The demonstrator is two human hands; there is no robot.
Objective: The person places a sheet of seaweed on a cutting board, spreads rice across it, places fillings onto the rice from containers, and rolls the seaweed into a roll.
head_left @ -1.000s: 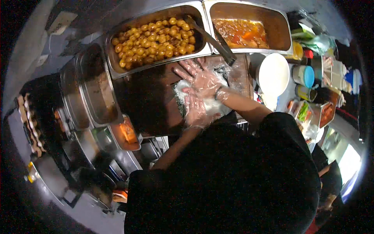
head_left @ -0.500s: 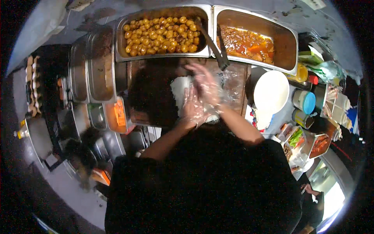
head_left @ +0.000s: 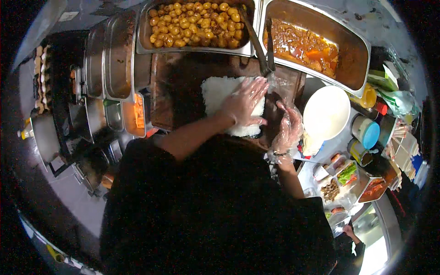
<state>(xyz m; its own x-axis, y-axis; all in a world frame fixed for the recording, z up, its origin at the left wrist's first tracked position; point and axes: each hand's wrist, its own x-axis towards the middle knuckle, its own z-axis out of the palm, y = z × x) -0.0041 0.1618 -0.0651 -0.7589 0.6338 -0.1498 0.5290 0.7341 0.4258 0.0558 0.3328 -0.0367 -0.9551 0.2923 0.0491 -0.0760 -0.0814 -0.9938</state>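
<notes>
A flat square of white rice (head_left: 217, 94) lies on the dark brown board (head_left: 176, 103) in front of me. My left hand (head_left: 245, 101), in a clear plastic glove, rests on its right part with the fingers stretched out. Some of the sheet's right side is hidden beneath that hand. My right hand (head_left: 288, 126), gloved the same way, is apart from the rice at the right of the board. Its fingers are extended and hold nothing. Close by on its right is a white round tub (head_left: 326, 112).
Behind the board stand a steel pan of small brown round balls (head_left: 192, 23) and a pan of reddish-orange stew (head_left: 305, 52), with tong-like handles (head_left: 261, 57) overhanging. Left are deep steel pans (head_left: 120, 55) and orange strips (head_left: 139, 112). Right are a blue-lidded tub (head_left: 370, 135) and topping containers (head_left: 337, 183).
My hands were pressed together above the rice and have now parted. The left lies flat on the sheet, while the right has moved right, off it. The view has shifted slightly.
</notes>
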